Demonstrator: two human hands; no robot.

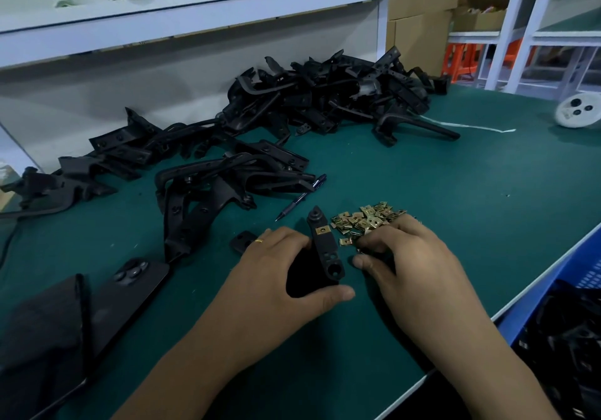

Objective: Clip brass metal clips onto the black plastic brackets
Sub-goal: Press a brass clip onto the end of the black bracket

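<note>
left hand (276,270) grip curls round bracket (325,253) — steadying it upright | right hand (400,250) grip pinching a clip from clip pile (364,219) — within reach on surface (455,208)

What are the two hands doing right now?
Left hand: grips a black bracket with one brass clip on it.
Right hand: fingers curled at the clip pile; whether it holds one cannot be told.
</note>
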